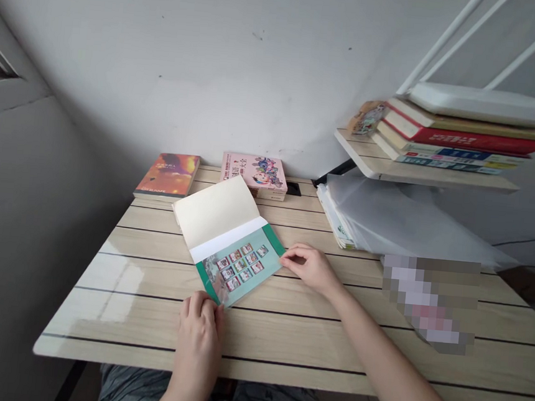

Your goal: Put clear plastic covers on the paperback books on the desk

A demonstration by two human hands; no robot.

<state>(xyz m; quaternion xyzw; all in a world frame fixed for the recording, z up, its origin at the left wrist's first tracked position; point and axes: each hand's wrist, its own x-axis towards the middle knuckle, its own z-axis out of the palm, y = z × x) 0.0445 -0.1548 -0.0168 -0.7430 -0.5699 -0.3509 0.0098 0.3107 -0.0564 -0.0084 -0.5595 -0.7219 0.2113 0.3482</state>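
Observation:
An open book (222, 212) lies at a slant on the wooden desk. Its upper half is a blank cream page, and its lower half is a green page (243, 264) with rows of small printed pictures. My right hand (311, 268) pinches the right corner of the green page between thumb and fingertips. At the near left corner, my left hand (198, 322) is closed, with curled fingers and the thumb at the page edge. A shiny, see-through patch shows by the left thumb; I cannot tell whether it is film or glare.
Behind the open book lie an orange book (169, 176) and a pink book (255, 171) near the wall. A raised shelf (392, 168) at the right carries stacked books (460, 139). Under it are papers in a clear plastic bag (388, 217). A blurred-out item (427, 305) lies at the right.

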